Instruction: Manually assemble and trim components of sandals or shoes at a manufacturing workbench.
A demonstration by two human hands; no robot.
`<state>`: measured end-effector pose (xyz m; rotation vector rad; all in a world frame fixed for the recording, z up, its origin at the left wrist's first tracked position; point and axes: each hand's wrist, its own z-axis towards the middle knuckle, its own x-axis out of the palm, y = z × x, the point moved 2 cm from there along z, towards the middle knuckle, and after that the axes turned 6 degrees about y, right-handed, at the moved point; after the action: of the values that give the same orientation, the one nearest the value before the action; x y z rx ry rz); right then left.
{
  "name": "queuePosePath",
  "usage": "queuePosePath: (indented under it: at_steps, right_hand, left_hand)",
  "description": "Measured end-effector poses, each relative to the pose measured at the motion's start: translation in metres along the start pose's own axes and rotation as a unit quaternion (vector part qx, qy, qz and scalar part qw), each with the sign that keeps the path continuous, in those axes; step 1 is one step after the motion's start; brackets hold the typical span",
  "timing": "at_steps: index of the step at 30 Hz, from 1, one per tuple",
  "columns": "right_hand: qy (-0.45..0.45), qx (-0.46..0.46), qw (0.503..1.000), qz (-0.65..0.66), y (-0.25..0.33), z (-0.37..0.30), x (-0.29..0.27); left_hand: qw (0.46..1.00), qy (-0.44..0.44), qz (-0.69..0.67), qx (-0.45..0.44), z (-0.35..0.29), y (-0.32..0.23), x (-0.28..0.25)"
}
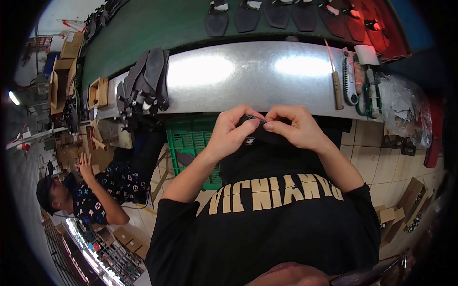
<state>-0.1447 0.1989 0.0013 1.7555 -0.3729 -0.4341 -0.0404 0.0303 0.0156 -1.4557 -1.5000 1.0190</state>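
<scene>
Black material, a dark piece point(246, 118), sits pinched at the fingertips, much of it covered; the left hand point(231, 133) has thumb and forefinger closed on it, the right hand point(300, 127) meets it from the other side, thumb and forefinger nearly together; both wrists turn inward, elbows spread wide; just ahead of the fingers runs the near edge of a metal bench point(267, 81), its shiny top stretching between a dark bundle of shoe parts point(152, 78) to their left and a wooden-handled awl point(337, 90) to their right; left of the fingers and lower, a green crate point(213, 180) has a dark sole point(186, 159) in it; past the awl lie a cutter point(350, 86), green-handled scissors point(366, 102) and a clear bag point(405, 105) of pale scraps; farther left sits a wooden tray point(98, 93), its contents unclear to me; farthest ahead, dark footwear point(247, 19) lines a green surface point(167, 28).
</scene>
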Motion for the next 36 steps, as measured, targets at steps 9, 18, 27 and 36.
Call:
queuePosePath:
  at_steps: [9, 18, 27, 36]
  right_hand:
    - [-0.424, -0.219, 0.781, -0.403, -0.005, -0.001, -0.096]
    - [-0.273, -0.081, 0.897, -0.337, -0.051, 0.003, -0.068]
    - [0.004, -0.029, 0.996, 0.084, -0.021, 0.009, 0.045]
    - [-0.035, -0.028, 0.987, 0.153, -0.032, 0.011, 0.033]
  left_hand:
    - [0.92, -0.221, -0.322, 0.04, -0.004, 0.025, -0.067]
    - [0.76, -0.163, -0.627, -0.058, 0.016, 0.067, -0.049]
    - [0.749, -0.126, -0.644, -0.094, 0.028, 0.051, -0.007]
    - [0.73, -0.098, -0.665, -0.121, 0.026, 0.05, 0.005]
